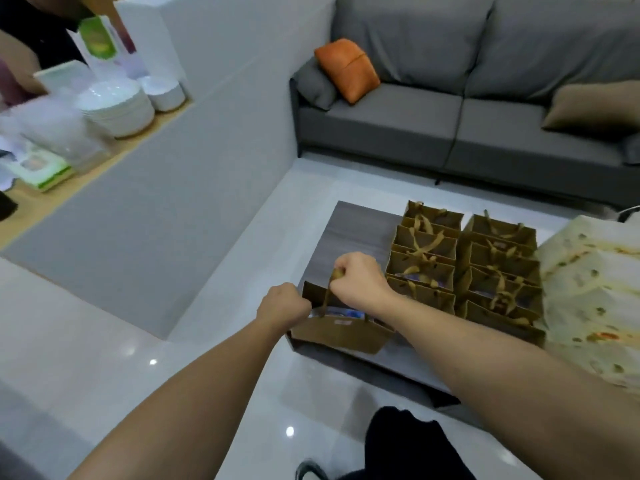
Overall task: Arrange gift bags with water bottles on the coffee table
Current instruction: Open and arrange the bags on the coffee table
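Brown gift bag (341,332) stands at near left corner of coffee table (356,233), apart from two rows of gift bags (464,268) packed side by side further along; blue-labelled contents visible in open top, bottle shape unclear; right hand (360,280) fingers curled round bag's handle (335,274), held above bag; left hand (282,304) fisted at bag's left rim, whether pinching rim cannot tell; patterned cloth (588,289) beside rows; grey sofa (467,98) beyond; stacked white plates (117,107) on counter at left.
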`<state>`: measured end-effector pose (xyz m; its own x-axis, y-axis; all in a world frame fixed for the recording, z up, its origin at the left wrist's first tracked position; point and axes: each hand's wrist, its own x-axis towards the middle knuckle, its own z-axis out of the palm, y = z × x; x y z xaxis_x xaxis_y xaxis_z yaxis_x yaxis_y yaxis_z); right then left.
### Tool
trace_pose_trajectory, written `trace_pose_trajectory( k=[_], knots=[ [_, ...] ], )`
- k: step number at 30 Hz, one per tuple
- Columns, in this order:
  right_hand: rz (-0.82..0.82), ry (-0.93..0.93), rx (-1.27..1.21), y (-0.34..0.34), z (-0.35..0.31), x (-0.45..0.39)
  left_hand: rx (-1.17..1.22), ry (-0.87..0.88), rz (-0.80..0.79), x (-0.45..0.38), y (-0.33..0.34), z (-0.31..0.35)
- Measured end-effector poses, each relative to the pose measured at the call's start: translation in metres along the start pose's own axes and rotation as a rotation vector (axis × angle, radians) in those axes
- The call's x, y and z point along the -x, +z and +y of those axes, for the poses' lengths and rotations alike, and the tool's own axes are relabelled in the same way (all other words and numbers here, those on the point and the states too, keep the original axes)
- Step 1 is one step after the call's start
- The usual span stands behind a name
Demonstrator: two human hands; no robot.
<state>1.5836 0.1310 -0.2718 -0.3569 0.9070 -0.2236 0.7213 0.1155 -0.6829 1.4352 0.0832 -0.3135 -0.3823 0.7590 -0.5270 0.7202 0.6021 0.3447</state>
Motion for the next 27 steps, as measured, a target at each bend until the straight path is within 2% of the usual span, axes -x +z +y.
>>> trace_pose_trajectory(
  k=[8, 15, 19, 27],
  knots=[
    [0.025, 0.055, -0.009, -0.018, 0.011, -0.113, -0.046, 0.032, -0.024, -0.11, -0.028, 0.046],
    [-0.046, 0.097, 0.007, -0.046, 0.032, -0.211, -0.054, 0.073, -0.059, -0.195, -0.037, 0.103],
    [-0.019, 0.136, 0.039, -0.059, 0.048, -0.265, -0.001, 0.094, -0.054, -0.246, -0.033, 0.13],
    [0.037, 0.214, 0.123, -0.065, 0.088, -0.374, 0.106, 0.097, -0.171, -0.359, -0.021, 0.181]
  ],
)
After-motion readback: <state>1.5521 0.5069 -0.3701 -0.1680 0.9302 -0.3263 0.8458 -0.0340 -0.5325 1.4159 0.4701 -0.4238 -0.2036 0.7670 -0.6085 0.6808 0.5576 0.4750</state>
